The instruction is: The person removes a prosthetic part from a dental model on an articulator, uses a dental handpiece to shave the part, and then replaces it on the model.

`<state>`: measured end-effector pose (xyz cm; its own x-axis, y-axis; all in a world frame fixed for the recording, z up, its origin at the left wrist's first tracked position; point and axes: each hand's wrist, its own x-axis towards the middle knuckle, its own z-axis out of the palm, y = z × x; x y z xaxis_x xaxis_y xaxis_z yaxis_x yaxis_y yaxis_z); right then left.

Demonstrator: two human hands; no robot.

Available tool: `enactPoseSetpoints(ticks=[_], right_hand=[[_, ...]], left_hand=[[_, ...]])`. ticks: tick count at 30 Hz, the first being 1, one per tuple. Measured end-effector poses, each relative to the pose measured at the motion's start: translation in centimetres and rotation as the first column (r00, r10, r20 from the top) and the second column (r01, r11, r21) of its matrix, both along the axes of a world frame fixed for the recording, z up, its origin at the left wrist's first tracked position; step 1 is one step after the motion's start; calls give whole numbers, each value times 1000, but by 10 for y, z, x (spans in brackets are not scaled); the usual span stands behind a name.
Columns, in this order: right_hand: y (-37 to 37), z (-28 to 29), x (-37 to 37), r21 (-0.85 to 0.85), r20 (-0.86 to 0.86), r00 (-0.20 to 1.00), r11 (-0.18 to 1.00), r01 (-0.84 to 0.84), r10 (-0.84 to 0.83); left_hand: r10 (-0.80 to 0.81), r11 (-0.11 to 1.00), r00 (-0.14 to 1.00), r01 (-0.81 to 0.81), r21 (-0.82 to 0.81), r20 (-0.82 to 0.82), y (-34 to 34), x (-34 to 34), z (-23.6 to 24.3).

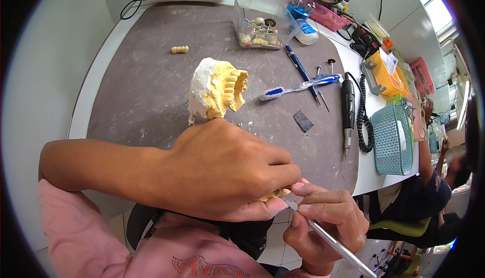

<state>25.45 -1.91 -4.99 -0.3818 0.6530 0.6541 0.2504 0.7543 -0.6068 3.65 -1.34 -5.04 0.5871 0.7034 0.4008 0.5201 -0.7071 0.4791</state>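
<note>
My left hand (237,169) is closed on a small yellow dental cast piece (276,194), most of it hidden beneath the fingers. In my right hand (328,220) is a knife (341,247) with a silver metal handle, held like a pen. Its blade touches or nearly touches the cast piece, and my right fingertips meet the left hand there. Beyond my left hand stands a yellow dental model (222,88) on a white plaster base, its row of teeth facing right. A cream dental bridge (180,49) lies farther back on the mat.
A clear plastic box (260,28) of dental pieces sits at the back of the grey mat (146,71). To the right lie a toothbrush (298,86), a blue pen (299,68), a dark square (303,121) and a black handpiece (348,106). A blue basket (391,141) stands near another person (419,192).
</note>
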Motion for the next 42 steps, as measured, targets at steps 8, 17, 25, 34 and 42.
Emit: enactPoseSetpoints(ticks=[8,17,25,34,42], right_hand=[[-2,3,-2,3,15,1000,1000,12,-12],[0,5,6,-73,-4,999,996,-51,51],[2,7,4,-35,49,997,998,-53,55],[2,9,2,-33,58,998,999,-32,34],[3,13,5,-63,81,993,995,-82,87]], left_hand=[[18,1000,1000,-18,0,-9,-2,1,1],[30,999,1000,-30,24,1,-2,4,-2],[32,999,999,-33,40,39,-3,3,-3],[50,998,998,-51,48,23,-3,3,-5],[33,999,999,-34,34,31,-3,2,-3]])
